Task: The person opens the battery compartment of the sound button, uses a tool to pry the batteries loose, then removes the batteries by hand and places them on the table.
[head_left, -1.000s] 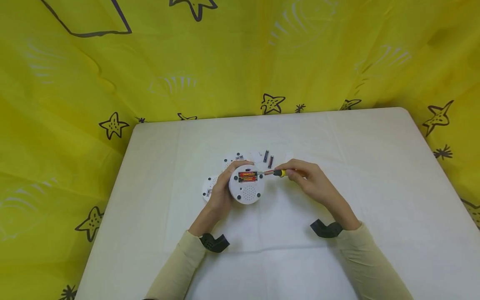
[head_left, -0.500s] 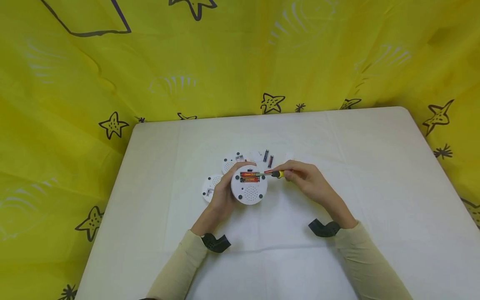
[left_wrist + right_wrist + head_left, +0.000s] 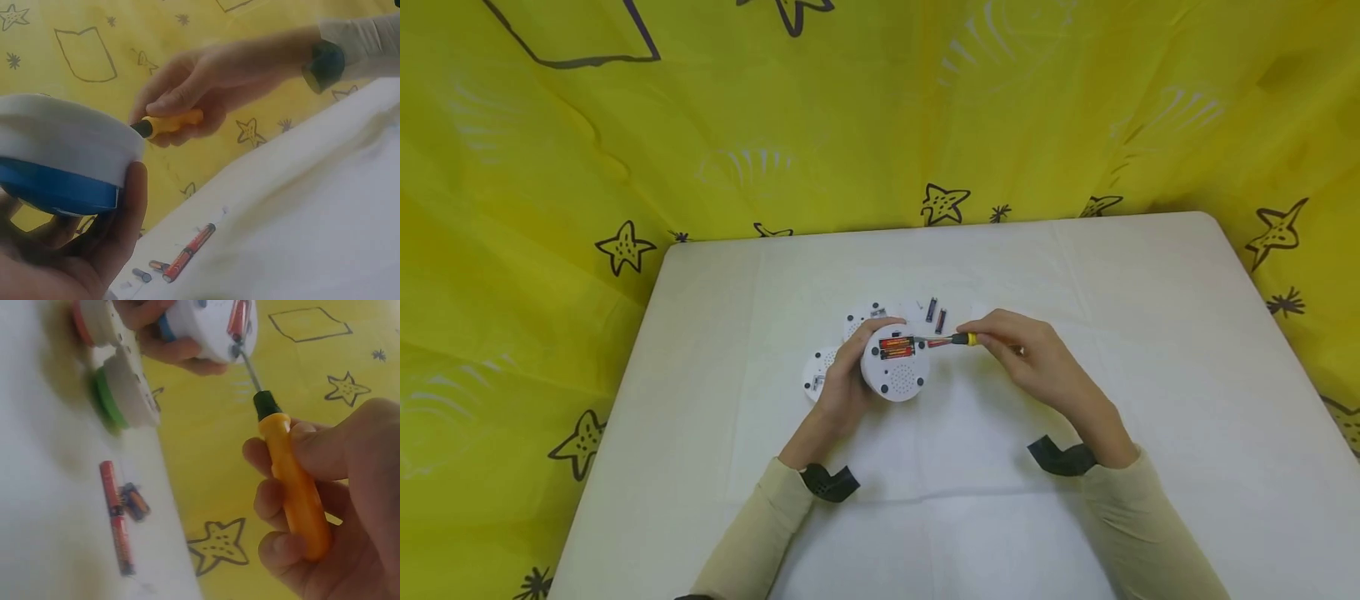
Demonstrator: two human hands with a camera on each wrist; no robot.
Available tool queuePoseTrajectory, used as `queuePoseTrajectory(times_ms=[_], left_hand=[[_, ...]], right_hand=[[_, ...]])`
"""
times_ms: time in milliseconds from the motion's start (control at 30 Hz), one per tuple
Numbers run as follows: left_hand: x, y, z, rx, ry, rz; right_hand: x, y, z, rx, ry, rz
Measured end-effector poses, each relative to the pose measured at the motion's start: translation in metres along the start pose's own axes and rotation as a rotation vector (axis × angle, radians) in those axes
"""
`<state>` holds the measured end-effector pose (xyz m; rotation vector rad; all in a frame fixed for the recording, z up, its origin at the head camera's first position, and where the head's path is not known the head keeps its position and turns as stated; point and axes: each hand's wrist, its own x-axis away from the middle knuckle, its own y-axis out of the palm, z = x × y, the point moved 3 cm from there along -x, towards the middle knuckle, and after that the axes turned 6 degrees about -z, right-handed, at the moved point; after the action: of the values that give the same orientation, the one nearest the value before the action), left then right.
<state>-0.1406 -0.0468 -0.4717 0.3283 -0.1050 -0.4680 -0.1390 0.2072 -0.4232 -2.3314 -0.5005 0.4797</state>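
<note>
My left hand (image 3: 842, 396) grips a round white battery-powered device (image 3: 902, 383) with a blue part below (image 3: 62, 187). Its underside, with dark feet and a pattern of small holes, faces up in the head view. Two red batteries (image 3: 897, 347) lie side by side in its open compartment. In my right hand (image 3: 1033, 358) is a screwdriver (image 3: 297, 481) with a yellow handle and a dark collar, pinched between thumb and fingers. The metal shaft reaches the right end of the batteries; whether the tip touches them I cannot tell.
Two similar white devices, one green-based (image 3: 128, 394), lie behind and left of the held one. To their right are two dark loose batteries (image 3: 932, 310) and red batteries (image 3: 117, 519) end to end. A yellow patterned curtain (image 3: 865, 125) hangs beyond the white table (image 3: 1000, 533).
The device shifted slightly right, then a little back up and left. My right hand moved slightly up and right, and the screwdriver's tip went from over the batteries to their upper right end.
</note>
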Motion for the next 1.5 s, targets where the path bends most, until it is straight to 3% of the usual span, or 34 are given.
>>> queuePoseTrajectory(times_ms=[167,300,400,733,1100,1300,1500], left_hand=[[-0.001,-0.002,-0.001,-0.058,0.023,0.016],[-0.001,-0.002,0.000,-0.108,0.041,0.032],[-0.001,-0.001,0.001,-0.105,0.047,0.035],[0.002,-0.001,0.004,-0.039,0.041,0.024],[0.003,-0.001,0.003,0.065,0.007,0.028],[0.003,-0.001,0.001,0.137,0.004,0.012],[0.004,-0.001,-0.001,0.209,-0.006,0.035]], right_hand=[[0.003,-0.003,-0.016,0.168,-0.049,0.026],[0.004,-0.004,-0.021,0.216,-0.075,0.046],[0.003,-0.003,-0.018,0.173,-0.071,0.054],[-0.003,0.010,0.005,-0.130,-0.118,0.058],[-0.005,0.019,0.014,-0.224,-0.167,0.062],[-0.004,0.024,0.018,-0.249,-0.156,0.056],[-0.003,0.028,0.021,-0.278,-0.122,0.048]])
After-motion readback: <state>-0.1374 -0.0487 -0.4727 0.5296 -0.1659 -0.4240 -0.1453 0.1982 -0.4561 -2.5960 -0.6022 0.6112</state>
